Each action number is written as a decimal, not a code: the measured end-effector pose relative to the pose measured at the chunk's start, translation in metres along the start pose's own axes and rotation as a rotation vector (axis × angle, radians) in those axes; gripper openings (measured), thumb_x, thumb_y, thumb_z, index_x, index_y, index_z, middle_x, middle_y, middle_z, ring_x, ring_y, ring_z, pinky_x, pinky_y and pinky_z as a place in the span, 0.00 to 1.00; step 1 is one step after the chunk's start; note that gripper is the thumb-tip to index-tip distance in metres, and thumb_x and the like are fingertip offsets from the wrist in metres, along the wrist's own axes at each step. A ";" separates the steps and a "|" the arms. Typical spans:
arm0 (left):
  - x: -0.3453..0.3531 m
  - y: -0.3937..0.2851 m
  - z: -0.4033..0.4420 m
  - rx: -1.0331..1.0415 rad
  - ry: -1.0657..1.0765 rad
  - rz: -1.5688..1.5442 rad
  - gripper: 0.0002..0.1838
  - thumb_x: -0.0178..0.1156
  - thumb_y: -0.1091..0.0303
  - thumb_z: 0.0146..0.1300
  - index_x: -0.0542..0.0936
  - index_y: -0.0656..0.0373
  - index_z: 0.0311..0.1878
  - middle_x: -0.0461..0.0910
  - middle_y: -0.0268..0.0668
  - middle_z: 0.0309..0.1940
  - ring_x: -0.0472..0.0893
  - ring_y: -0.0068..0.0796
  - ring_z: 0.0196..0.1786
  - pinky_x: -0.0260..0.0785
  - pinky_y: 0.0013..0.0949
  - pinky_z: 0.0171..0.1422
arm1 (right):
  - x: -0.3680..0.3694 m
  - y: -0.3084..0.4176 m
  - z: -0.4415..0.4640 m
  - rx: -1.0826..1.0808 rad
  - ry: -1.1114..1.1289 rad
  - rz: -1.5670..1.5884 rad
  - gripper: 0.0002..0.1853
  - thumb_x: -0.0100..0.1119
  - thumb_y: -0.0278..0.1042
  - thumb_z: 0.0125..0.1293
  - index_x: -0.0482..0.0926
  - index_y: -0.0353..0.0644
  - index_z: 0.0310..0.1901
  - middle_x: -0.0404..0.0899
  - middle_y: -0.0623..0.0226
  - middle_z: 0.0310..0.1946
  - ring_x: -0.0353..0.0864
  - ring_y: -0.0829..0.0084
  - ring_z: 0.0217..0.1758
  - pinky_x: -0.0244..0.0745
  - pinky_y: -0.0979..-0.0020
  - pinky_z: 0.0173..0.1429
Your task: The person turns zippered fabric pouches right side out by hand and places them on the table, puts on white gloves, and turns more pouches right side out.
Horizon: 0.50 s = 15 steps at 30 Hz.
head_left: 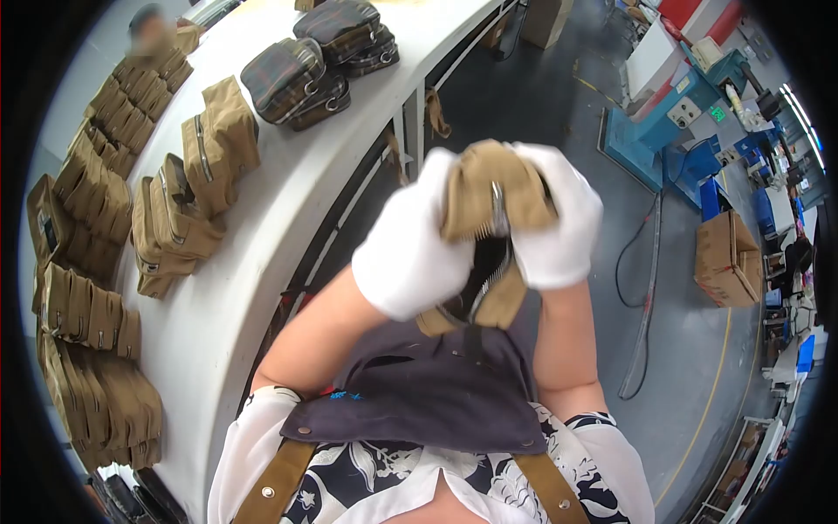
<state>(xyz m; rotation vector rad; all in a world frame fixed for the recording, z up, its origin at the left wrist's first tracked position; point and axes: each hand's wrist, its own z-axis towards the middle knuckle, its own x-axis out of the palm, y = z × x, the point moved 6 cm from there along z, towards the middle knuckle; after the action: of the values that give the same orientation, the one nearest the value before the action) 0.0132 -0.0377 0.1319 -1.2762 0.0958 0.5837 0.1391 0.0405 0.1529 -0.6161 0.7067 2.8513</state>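
Note:
A tan fabric zippered pouch (499, 183) is held up in front of my chest, its zip partly undone and the dark inside showing. My left hand (415, 240), in a white glove, grips the pouch's left side. On the opposite side my right hand (559, 218), gloved in white too, is closed around the fabric. The fingertips of both hands are largely hidden behind or inside the pouch. Below it, the lower part of the pouch hangs over my dark apron (410, 393).
Along my left runs a white table (288, 201) bearing tan pouches (179, 223), stacked rows of more (96, 384), and dark plaid bags (301, 79). On the right stand a blue-green machine (655, 131) and an open cardboard box (729, 258). A cable (650, 288) lies across the floor. Another person is at the far left.

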 end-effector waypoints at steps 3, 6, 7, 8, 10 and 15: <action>-0.005 0.042 0.047 -0.060 0.035 -0.011 0.22 0.49 0.87 0.51 0.73 0.63 0.51 0.80 0.41 0.41 0.80 0.31 0.48 0.70 0.31 0.57 | 0.047 -0.053 0.021 0.399 0.451 -0.021 0.14 0.57 0.25 0.54 0.81 0.44 0.44 0.83 0.55 0.38 0.81 0.49 0.44 0.76 0.58 0.46; -0.013 0.065 0.065 -0.128 0.056 -0.171 0.29 0.46 0.87 0.47 0.76 0.65 0.56 0.81 0.36 0.48 0.78 0.24 0.49 0.69 0.27 0.60 | 0.083 -0.074 0.029 0.382 0.610 -0.008 0.15 0.53 0.27 0.56 0.82 0.43 0.45 0.82 0.49 0.39 0.80 0.47 0.45 0.76 0.60 0.48; -0.012 0.076 0.068 -0.175 0.071 -0.236 0.28 0.46 0.86 0.47 0.76 0.65 0.56 0.81 0.36 0.48 0.78 0.25 0.49 0.69 0.26 0.60 | 0.092 -0.081 0.029 0.409 0.690 0.056 0.14 0.53 0.26 0.56 0.82 0.42 0.45 0.83 0.49 0.39 0.81 0.48 0.44 0.76 0.61 0.48; -0.009 0.094 0.072 -0.229 0.087 -0.300 0.28 0.46 0.86 0.47 0.76 0.66 0.55 0.81 0.36 0.47 0.78 0.25 0.49 0.69 0.26 0.59 | 0.103 -0.092 0.027 0.440 0.774 0.125 0.14 0.52 0.26 0.57 0.82 0.41 0.44 0.83 0.49 0.38 0.82 0.50 0.43 0.76 0.62 0.48; -0.001 0.111 0.072 -0.293 0.084 -0.371 0.27 0.46 0.84 0.46 0.76 0.67 0.54 0.80 0.36 0.45 0.78 0.25 0.48 0.70 0.25 0.57 | 0.117 -0.106 0.016 0.537 0.865 0.350 0.13 0.51 0.23 0.58 0.83 0.37 0.42 0.85 0.56 0.35 0.83 0.63 0.38 0.75 0.67 0.46; 0.028 0.156 0.054 -0.510 0.065 -0.931 0.32 0.45 0.84 0.46 0.74 0.65 0.59 0.79 0.40 0.46 0.81 0.30 0.48 0.75 0.30 0.55 | 0.159 -0.138 -0.023 0.775 0.912 0.729 0.17 0.50 0.16 0.55 0.84 0.36 0.44 0.85 0.68 0.38 0.80 0.78 0.41 0.75 0.73 0.49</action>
<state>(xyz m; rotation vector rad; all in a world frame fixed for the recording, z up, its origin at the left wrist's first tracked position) -0.0483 0.0474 0.0023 -1.6456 -0.6037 -0.2623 0.0351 0.1573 0.0102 -1.7548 2.3979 2.2537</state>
